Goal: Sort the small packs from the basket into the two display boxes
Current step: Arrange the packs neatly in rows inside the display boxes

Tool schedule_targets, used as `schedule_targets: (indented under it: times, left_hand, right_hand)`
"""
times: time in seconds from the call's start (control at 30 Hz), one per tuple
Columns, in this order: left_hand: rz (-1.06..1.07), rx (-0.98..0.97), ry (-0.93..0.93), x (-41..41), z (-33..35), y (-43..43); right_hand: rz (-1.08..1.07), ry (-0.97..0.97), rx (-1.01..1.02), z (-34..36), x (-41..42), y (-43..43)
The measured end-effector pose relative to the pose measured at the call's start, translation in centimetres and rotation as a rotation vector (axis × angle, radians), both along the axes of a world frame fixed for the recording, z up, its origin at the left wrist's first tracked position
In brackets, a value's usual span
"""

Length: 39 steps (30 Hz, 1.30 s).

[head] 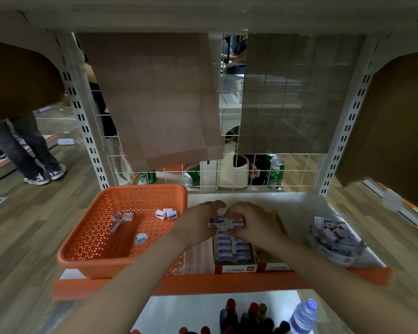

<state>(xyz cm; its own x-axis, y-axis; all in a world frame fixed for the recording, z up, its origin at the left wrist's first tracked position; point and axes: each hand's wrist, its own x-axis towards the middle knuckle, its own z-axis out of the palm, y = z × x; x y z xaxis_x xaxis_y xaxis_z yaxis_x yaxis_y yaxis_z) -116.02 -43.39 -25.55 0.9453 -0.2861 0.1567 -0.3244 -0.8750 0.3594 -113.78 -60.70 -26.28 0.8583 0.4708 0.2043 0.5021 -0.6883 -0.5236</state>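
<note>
Small packs (227,222) pinched between left hand (200,220) and right hand (253,222) over far end of display box (234,268), likely being squared for next row. Loose packs (167,214) seen in basket (121,261), left of box.

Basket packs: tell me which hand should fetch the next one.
Left, probably: the left hand sits beside the orange basket, loose packs close by; the right hand is farther, over the display box.

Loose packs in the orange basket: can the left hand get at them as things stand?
Probably yes, once it lets go. The left hand grips packs over the display box, but the open-topped basket sits right beside it and nothing covers the loose packs.
</note>
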Motion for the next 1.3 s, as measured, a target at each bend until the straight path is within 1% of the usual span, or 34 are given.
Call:
schedule_targets:
  times: [0.27, 0.4, 0.53, 0.63, 0.7, 0.77, 0.97, 1.03, 1.07, 1.2, 1.3]
  left_hand:
    - [-0.024, -0.003, 0.010, -0.1, 0.1, -0.8]
    - [-0.025, 0.009, 0.001, -0.1, 0.1, -0.6]
    - [-0.029, 0.009, 0.018, -0.2, -0.1, -0.4]
    - [-0.040, 0.030, 0.088, -0.3, -0.4, -0.5]
    - [-0.036, 0.080, 0.144, -0.3, -0.6, -0.7]
    - [-0.030, 0.143, 0.181, -0.4, -0.7, -0.9]
    - [-0.064, 0.279, 0.286, -1.0, -0.9, -1.6]
    - [-0.086, 0.307, 0.334, -1.2, -1.4, -1.7]
    - [-0.092, 0.319, 0.343, -1.2, -1.6, -1.7]
    - [-0.093, 0.341, 0.319, -1.3, -2.8, -1.4]
    - [-0.073, 0.331, 0.301, -1.3, -3.2, -1.4]
  right_hand:
    - [-0.018, 0.011, 0.139, -0.7, 0.0, -0.4]
    - [-0.063, 0.007, 0.283, -0.3, 0.2, -1.7]
    - [-0.137, 0.069, 0.474, -0.1, 0.3, -2.9]
    - [-0.145, 0.109, 0.502, 0.0, 0.3, -3.1]
    - [-0.166, 0.109, 0.441, -0.5, 0.3, -3.2]
    - [-0.154, 0.077, 0.295, -1.3, 0.3, -3.3]
    - [0.014, 0.138, -0.093, -2.6, -0.4, -3.2]
    - [0.069, 0.173, -0.143, -3.1, -0.5, -3.1]
    - [0.091, 0.161, -0.168, -3.3, -0.5, -2.9]
    - [0.158, 0.116, -0.281, -4.1, -0.4, -2.6]
    - [0.169, 0.104, -0.289, -4.6, -0.4, -2.7]
